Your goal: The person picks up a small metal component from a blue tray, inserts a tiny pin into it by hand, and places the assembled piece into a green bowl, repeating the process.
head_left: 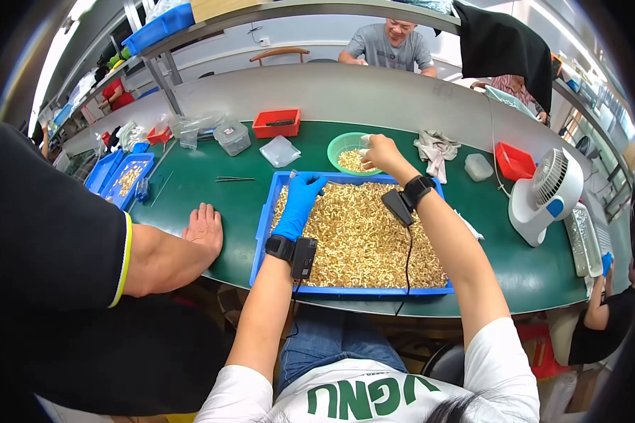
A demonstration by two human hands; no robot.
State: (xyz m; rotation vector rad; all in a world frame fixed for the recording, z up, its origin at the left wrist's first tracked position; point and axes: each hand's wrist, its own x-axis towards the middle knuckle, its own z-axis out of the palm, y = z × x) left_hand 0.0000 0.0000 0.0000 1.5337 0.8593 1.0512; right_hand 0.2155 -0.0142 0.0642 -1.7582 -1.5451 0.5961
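A blue tray (257,264) full of small gold-coloured pieces (367,240) lies in front of me. My left hand (302,197), in a blue glove, is over the tray's far left corner with its fingers drawn together. A small clear bit shows at its fingertips, too small to name. Bare but for white covers on some fingertips, my right hand (386,156) is at the right rim of a green bowl (335,149). Its fingers are curled in, and whatever they may hold is hidden. More gold-coloured pieces lie in the bowl, just beyond the tray.
A co-worker's hand (204,229) rests flat on the green table (219,201) to my left, near tweezers (234,179). Behind stand a red bin (276,123) and clear boxes (231,137). To the right are a cloth (436,149) and a white fan (543,194).
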